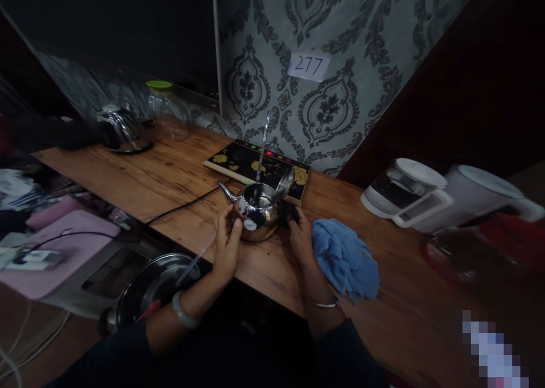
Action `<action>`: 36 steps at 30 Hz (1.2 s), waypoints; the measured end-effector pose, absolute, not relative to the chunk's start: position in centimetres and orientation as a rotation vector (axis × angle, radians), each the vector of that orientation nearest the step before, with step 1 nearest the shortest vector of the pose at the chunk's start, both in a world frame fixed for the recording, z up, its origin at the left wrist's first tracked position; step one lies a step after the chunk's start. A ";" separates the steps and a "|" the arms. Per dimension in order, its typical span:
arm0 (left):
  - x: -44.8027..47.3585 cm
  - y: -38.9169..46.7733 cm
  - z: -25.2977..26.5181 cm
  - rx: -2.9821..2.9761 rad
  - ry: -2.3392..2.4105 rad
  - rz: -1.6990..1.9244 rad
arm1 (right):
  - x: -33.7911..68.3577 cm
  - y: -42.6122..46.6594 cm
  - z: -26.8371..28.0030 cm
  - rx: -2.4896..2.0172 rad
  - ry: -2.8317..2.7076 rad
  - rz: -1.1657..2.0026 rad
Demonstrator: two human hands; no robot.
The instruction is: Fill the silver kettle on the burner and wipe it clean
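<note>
A small shiny steel teapot (255, 212) stands on the wooden counter (170, 178), its spout pointing left, its lid tipped open at the back and its handle raised. My left hand (227, 237) wraps the pot's left side. My right hand (300, 232) rests against the pot's right side, fingers curled at its dark edge. A blue cloth (344, 257) lies crumpled on the counter just right of my right hand.
A black induction plate (238, 161) with gold flowers and red lights sits behind the pot, its cord running left. Two white kettles (409, 197) stand at right, a glass jar with a green lid (164, 107) and another kettle (123, 129) at back left. A steel lid (149, 288) lies below the counter edge.
</note>
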State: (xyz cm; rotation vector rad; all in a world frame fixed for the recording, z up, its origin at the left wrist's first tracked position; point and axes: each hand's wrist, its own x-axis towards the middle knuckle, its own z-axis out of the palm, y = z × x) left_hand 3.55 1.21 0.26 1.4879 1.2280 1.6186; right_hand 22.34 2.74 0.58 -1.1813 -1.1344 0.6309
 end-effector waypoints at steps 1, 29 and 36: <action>3.3 1.0 0.3 1.488 1.208 1.588 | 22.3 2.7 0.6 -1.184 -1.133 0.634; 2.3 -2.5 1.6 2.703 0.910 1.224 | 22.2 2.6 0.6 -1.176 -1.137 0.631; 0.7 -3.0 1.7 2.563 0.642 1.337 | 22.4 2.8 0.3 -1.183 -1.159 0.612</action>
